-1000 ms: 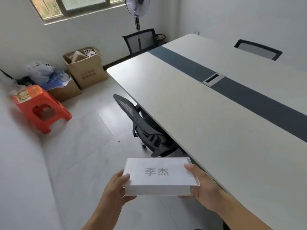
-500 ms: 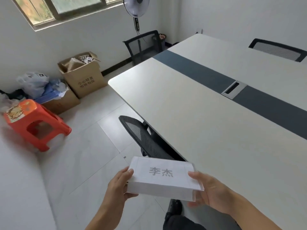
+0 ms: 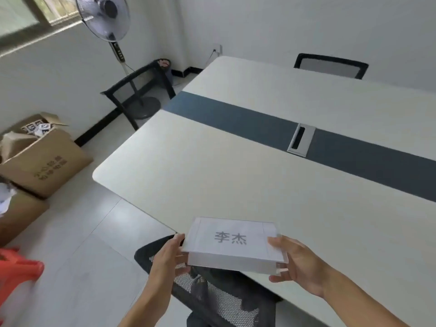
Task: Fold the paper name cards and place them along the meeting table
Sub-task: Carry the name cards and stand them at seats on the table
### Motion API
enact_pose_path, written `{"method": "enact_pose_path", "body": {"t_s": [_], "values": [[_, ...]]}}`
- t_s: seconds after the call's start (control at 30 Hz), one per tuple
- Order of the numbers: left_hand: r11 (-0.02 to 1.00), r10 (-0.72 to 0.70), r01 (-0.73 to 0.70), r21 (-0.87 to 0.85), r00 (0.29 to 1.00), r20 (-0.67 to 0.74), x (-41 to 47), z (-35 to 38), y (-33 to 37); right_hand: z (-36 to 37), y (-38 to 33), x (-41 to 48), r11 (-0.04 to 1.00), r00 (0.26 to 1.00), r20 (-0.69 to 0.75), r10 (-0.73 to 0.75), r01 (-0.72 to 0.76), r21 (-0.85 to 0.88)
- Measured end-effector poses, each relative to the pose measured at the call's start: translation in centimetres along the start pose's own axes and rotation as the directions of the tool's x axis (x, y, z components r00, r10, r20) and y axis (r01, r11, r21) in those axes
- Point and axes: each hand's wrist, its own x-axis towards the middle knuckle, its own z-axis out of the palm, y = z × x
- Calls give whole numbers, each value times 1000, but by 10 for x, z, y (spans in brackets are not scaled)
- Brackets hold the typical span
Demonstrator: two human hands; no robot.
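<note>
Folded name card (image 3: 233,244) held between left hand (image 3: 167,258) and right hand (image 3: 297,263).

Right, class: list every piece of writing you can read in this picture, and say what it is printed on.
"李杰": grey characters on the top face of the name card, held between the left hand and right hand.
Two lines of printed characters on the side of the cardboard box: too blurred to read.
Small black-and-white printed papers inside that box: too small to read.

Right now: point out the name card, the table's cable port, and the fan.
name card (image 3: 232,239), head view, printed top face.
cable port (image 3: 300,140), head view, its metal frame.
fan (image 3: 105,16), head view, front grille of the head.
</note>
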Motion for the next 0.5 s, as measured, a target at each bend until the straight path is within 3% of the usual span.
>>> {"method": "enact_pose_path", "body": {"t_s": [0.13, 0.27, 0.4, 0.5], "values": [[974, -1, -24, 227, 994, 110, 96, -5, 23, -7, -17, 34, 981, 964, -265, -7, 59, 186], [858, 47, -180, 481, 960, 275, 186, 6, 48, -9, -37, 71, 949, 841, -541, -21, 187, 253], [556, 152, -370, 744, 926, 347, 264, 46, 57, -12, -55, 103, 940, 695, -718, -35, 268, 213], [327, 207, -445, 834, 894, 397, 304, 80, 52, -22, -67, 116, 950, 575, -812, -102, 299, 93]]}}
